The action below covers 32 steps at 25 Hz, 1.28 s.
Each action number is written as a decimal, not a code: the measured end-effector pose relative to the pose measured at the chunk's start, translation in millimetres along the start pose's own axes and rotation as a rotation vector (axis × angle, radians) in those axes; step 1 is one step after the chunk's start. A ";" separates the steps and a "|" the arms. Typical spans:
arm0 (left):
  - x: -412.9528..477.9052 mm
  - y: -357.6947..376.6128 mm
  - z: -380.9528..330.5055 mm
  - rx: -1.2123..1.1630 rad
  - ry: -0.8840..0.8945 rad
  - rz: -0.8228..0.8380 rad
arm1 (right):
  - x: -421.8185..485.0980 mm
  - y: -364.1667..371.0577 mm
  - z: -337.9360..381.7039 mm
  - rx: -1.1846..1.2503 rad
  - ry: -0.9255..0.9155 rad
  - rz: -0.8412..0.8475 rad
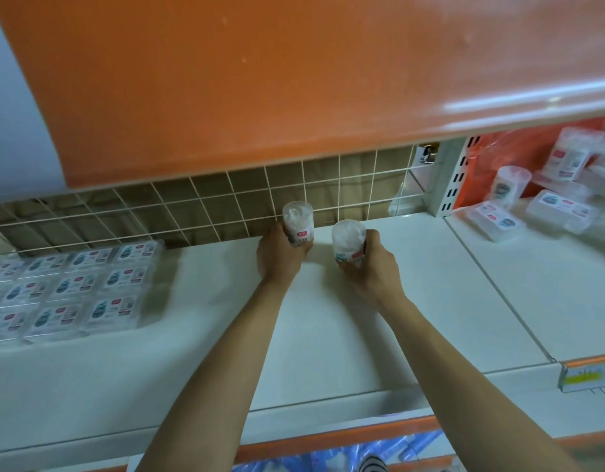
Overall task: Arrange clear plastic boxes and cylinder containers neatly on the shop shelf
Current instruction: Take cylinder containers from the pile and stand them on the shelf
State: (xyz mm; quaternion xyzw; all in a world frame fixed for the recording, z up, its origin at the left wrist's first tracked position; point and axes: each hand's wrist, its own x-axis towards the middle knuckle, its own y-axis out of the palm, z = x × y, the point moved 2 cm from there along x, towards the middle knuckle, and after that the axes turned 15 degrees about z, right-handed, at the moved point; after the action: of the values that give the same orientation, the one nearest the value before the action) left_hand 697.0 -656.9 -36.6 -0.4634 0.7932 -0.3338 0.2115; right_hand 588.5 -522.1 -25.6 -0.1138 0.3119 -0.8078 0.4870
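- White shop shelf (413, 267), frame centre: flat clear plastic boxes (69, 287) gridded lower left — done.
- Left hand (277, 255) grips upright clear cylinder container (298, 223) by wire back.
- Right hand (369, 264) grips second cylinder container (348, 240), unplaced.
- Loose boxes and tubs (532, 199), upper right: remaining.

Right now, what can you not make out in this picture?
Head view.
- Bases of left cylinder and right cylinder: covered by left hand, right hand.
- Print on flat boxes: blurred, too small.
- Loose boxes far right: cut by frame edge.
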 end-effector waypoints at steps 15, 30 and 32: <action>13.5 7.1 3.3 0.037 -0.068 0.020 | 3.5 1.7 -3.0 -0.010 -0.006 -0.002; 9.4 10.5 12.4 0.072 0.014 -0.009 | 3.9 3.0 -4.9 0.018 -0.024 -0.001; 8.0 11.9 10.9 0.110 0.028 -0.011 | 3.8 3.1 -4.5 0.026 -0.028 -0.005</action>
State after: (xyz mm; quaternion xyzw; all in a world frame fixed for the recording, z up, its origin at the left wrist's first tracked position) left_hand 693.0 -663.4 -52.9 -0.4506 0.7740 -0.3844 0.2237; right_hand 586.6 -524.6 -31.5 -0.1196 0.2945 -0.8112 0.4909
